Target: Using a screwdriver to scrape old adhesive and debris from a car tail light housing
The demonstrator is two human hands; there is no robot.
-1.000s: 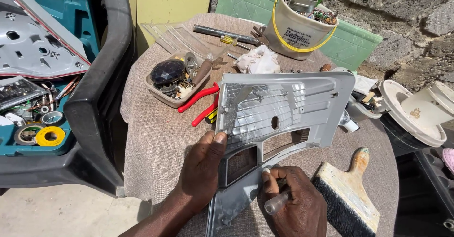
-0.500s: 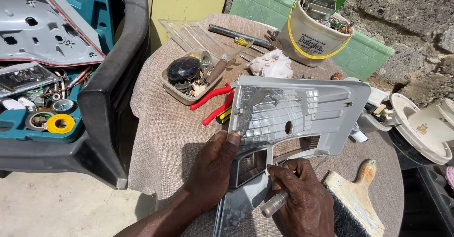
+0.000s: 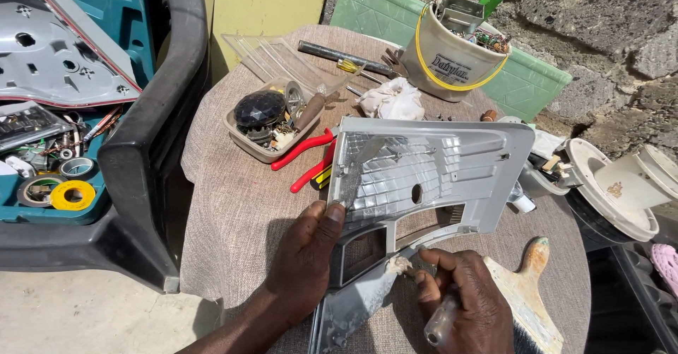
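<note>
Both hands are on the grey plastic panel [image 3: 431,177] lying across the round cloth-covered worktop [image 3: 233,205]. Left hand [image 3: 307,255] is clamped on the panel's left edge, thumb on top, pinning it down. Right hand [image 3: 462,301] is closed round a small tool with a clear handle [image 3: 439,323], tip pressed to a whitish blob [image 3: 400,263] on the panel's lower edge near the rectangular cutout.

Compared with half a second ago the hold is the same, left hand still on that edge, right hand still working the same spot low on the panel. The view has shifted a bit, so the panel sits slightly higher and more to the right in frame.

Just right of the right hand lies a wide paintbrush [image 3: 526,290], touching nothing but the cloth. Behind the panel are red-handled pliers [image 3: 304,157], a shallow tray of small parts [image 3: 272,117], a crumpled white rag [image 3: 393,101] and a cream bucket with a yellow handle [image 3: 452,61]. Off the left side is an open teal case [image 3: 63,114] with tape rolls.
</note>
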